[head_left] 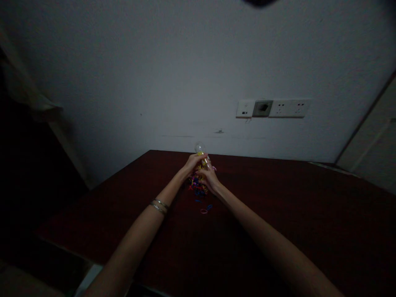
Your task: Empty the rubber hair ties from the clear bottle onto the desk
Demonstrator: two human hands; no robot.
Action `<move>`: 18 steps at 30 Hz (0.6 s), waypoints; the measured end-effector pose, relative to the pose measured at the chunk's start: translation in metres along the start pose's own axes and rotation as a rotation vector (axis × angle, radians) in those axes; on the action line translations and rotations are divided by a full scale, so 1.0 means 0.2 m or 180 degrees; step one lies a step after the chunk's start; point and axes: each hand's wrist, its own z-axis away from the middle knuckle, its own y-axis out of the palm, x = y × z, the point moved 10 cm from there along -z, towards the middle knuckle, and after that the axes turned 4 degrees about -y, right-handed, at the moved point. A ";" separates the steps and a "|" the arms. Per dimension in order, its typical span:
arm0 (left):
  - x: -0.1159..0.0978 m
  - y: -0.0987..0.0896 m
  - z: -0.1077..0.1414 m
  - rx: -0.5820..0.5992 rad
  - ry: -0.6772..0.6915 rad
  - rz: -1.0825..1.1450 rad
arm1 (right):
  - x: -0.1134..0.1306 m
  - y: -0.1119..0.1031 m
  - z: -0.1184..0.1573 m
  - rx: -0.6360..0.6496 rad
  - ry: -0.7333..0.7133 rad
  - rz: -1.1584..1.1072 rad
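Observation:
A clear, see-through container [200, 147] with a rounded end is tilted over the table, with some yellow pieces showing in it. My left hand [192, 161] grips it from the left, its fingers closed over the upper side. My right hand [209, 178] holds the same container from the right and below. Just under both hands lies a heap of small coloured rubber bands [198, 189], partly hidden by the fingers. A pink band [203, 211] and a blue band [209, 207] lie apart, nearer to me.
The dark red-brown table [262, 198] reaches back to a pale wall [154, 82]. Sockets and switches [289, 108] are set in the wall at the right. Dark fabric or a curtain [40, 103] hangs at the left. The light is dim.

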 end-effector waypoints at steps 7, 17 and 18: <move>-0.01 0.05 0.01 0.0245 0.0039 -0.0379 | -0.02 -0.05 -0.01 -0.0103 -0.0015 0.0400; -0.08 -0.08 -0.01 -0.0141 0.0191 -0.0098 | -0.03 0.02 0.03 0.0209 0.0196 0.0028; -0.09 -0.10 -0.01 -0.0167 0.0231 -0.0007 | -0.03 0.02 0.04 0.0187 0.0216 -0.0032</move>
